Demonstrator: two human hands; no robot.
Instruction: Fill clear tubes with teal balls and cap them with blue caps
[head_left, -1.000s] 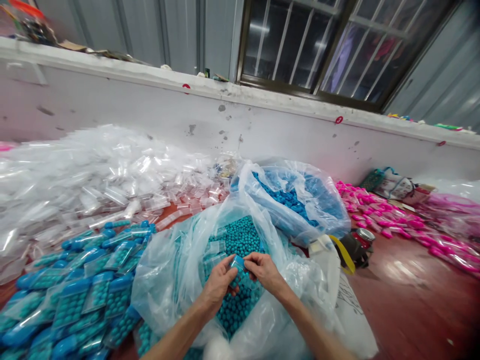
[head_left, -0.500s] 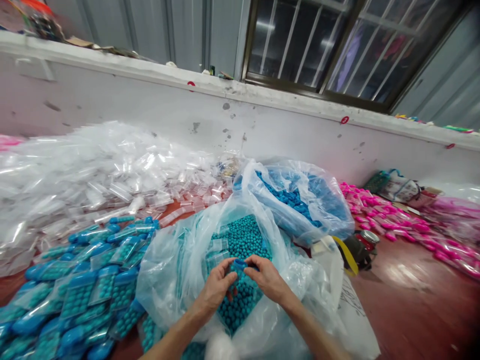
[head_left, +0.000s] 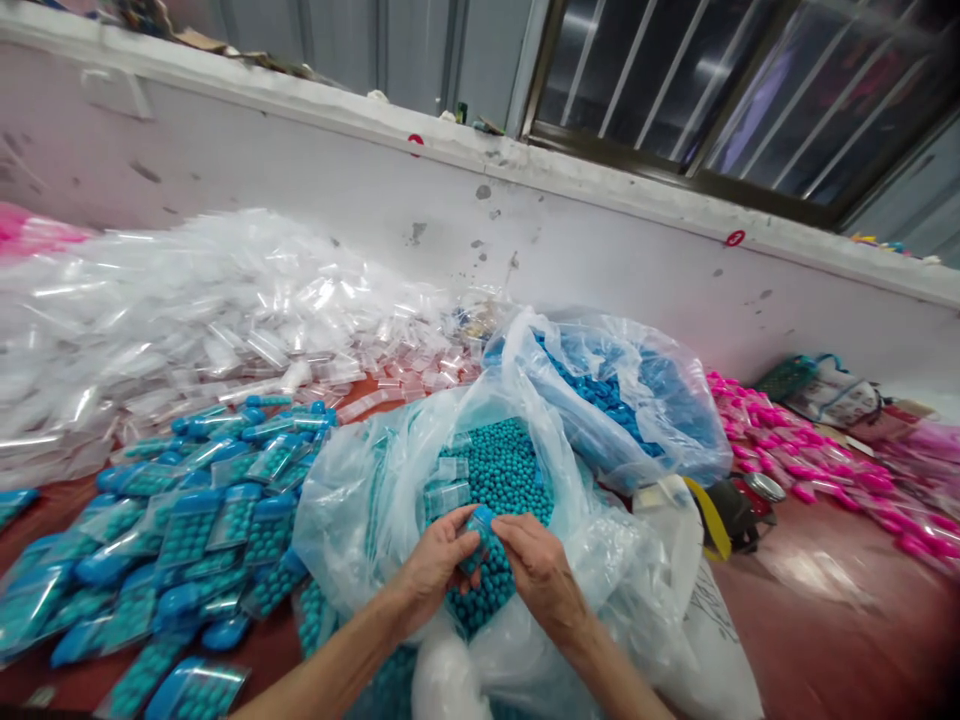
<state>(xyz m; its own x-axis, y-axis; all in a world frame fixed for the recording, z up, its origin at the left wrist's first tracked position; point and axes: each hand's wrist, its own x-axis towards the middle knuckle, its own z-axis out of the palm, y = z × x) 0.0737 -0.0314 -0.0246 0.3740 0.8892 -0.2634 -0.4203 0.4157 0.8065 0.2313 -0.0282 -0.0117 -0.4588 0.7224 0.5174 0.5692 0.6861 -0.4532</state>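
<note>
Blue-capped container (head_left: 480,530) is between the fingers of left hand (head_left: 442,562) and right hand (head_left: 534,562), both clamped on it.

On the red floor (head_left: 832,630) lie the filled teal packets (head_left: 187,530) and the empty clear packets (head_left: 247,330). The pink pieces (head_left: 817,455) lie there also.

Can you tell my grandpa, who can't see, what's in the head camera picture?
A left hand and right hand hold a small blue-topped case over an open plastic bag of teal beads. Bead-filled cases lie at left, clear plastic pieces behind them, pink pieces at right.
</note>
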